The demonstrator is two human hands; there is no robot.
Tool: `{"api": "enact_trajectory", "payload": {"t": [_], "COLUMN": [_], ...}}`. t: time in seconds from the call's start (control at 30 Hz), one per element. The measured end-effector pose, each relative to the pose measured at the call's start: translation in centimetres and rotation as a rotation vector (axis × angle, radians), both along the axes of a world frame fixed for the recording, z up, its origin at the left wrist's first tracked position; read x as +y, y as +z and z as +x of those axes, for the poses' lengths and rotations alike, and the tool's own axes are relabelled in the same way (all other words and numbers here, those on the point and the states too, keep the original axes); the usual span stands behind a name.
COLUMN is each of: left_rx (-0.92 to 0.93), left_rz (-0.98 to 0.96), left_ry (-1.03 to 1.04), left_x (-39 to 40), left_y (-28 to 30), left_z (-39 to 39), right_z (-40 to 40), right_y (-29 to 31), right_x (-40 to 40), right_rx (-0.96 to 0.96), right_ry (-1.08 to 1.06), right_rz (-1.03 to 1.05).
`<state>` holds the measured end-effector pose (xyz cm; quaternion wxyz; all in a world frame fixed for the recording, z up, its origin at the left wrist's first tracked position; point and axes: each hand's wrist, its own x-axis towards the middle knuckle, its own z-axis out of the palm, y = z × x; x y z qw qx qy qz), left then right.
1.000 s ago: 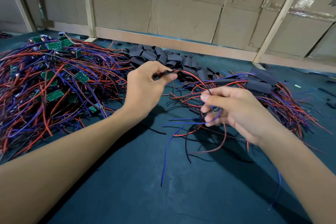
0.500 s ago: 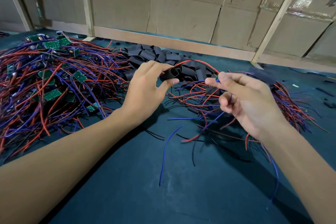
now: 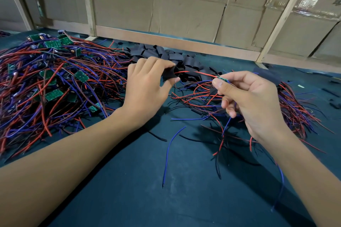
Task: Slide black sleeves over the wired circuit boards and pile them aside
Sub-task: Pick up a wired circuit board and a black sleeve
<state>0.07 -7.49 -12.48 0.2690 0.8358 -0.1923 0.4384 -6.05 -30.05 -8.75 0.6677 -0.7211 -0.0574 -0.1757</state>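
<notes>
- The big heap of wired boards (image 3: 46, 83) lies on the left of the dark green table (image 3: 129, 190). The red and blue wires are thin and bend easily, so they tangle. One piece is best lifted by its small green board, not pulled by a wire, I think.
- The pile of finished pieces (image 3: 295, 105) lies at the right, behind the right hand. It looks loose and light, so a new piece can be just dropped on it.
- The stock of empty black sleeves (image 3: 184, 61) lies at the back, between the two heaps. They look soft and flat, and probably very light.
- The left hand (image 3: 145, 86) pinches one black sleeve (image 3: 168, 74) between the thumb and the fingers, above the table. The mouth of the sleeve faces right. A soft tube closes when pressed flat, so it is better to squeeze it at the edges to keep the mouth open.
- The right hand (image 3: 252, 97) holds the circuit board (image 3: 222, 79) at its fingertips, with the other fingers curled around the hanging wires. The board is stiff but small and likely fragile at the solder points.
- A red wire (image 3: 203, 74) runs from the board into the sleeve. It seems to guide the board in.
</notes>
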Motion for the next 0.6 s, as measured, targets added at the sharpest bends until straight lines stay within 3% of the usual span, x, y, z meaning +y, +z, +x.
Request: {"api": "enact_trajectory", "payload": {"t": [0.2,0.6], "left_rx": [-0.258,-0.126], "left_rz": [0.163,0.083], "left_ry": [-0.159,-0.318], "left_x": [-1.1,-2.0], "left_y": [1.0,1.2], "left_z": [-1.0,-2.0], "right_z": [-0.1,-0.7], "right_y": [-0.1,0.7], "right_x": [0.5,1.0], "right_rx": [-0.029,0.125], "right_ry": [0.119,0.259], "right_rz": [0.029,0.232]}}
